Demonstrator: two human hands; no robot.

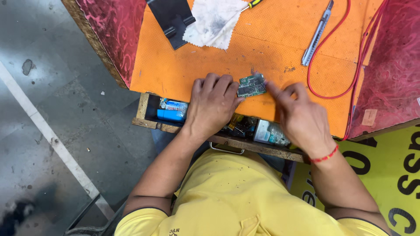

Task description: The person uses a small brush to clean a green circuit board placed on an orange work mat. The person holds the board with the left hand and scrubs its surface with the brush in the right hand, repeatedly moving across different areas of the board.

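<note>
Left hand (pixel 213 105) laid knuckles-up on the orange mat (pixel 175 65), fingers curled, tips touching the left edge of the small green circuit board (pixel 251 85); a full grip cannot be confirmed. Board flat on the mat near its front edge, at 1 o'clock from the left hand, at 10 o'clock from the right hand (pixel 302 116). Right hand loosely closed, index finger extended onto the board's right edge.

Risk, as a judgement: board pinched only at its edges, close to the mat's front; a slip likely to drop it into the open drawer (pixel 146 109) below.

Drawer contents, left to right: blue battery pack (pixel 173 111), dark tangle of parts (pixel 243 126) at centre, pale clear packet (pixel 269 132) at the right.
</note>
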